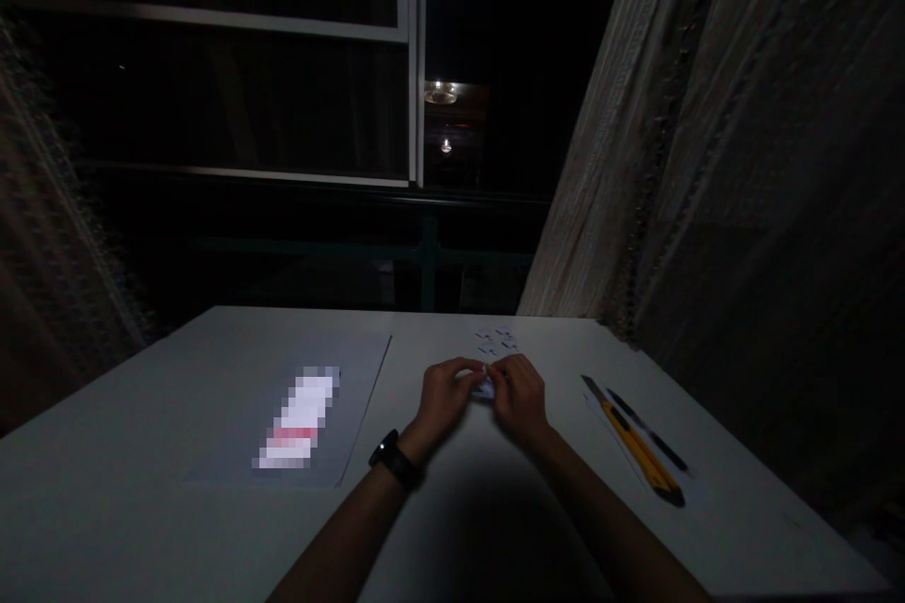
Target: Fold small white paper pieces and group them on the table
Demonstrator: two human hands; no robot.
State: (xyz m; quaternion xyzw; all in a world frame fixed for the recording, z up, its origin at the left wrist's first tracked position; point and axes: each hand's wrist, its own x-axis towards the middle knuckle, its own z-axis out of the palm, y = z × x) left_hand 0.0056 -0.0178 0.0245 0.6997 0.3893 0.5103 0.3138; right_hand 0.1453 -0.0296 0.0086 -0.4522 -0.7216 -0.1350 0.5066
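Observation:
My left hand (445, 396) and my right hand (519, 394) meet over the middle of the white table. Thumbs and fingers of both are pinched together on a small white piece of paper (484, 388), partly covered by the fingertips. Whether it is folded is too small to tell. Just beyond my hands lie several small pale pieces with dark marks (497, 340), set out in a group. A black watch (394, 460) is on my left wrist.
On the right lie a yellow utility knife (640, 452) and a dark pen (650, 431), over a pale strip. A lit, pixelated phone-like screen (297, 419) rests on white sheets (360, 396) at the left. Curtains (594, 160) hang beside the dark window behind the table (424, 546).

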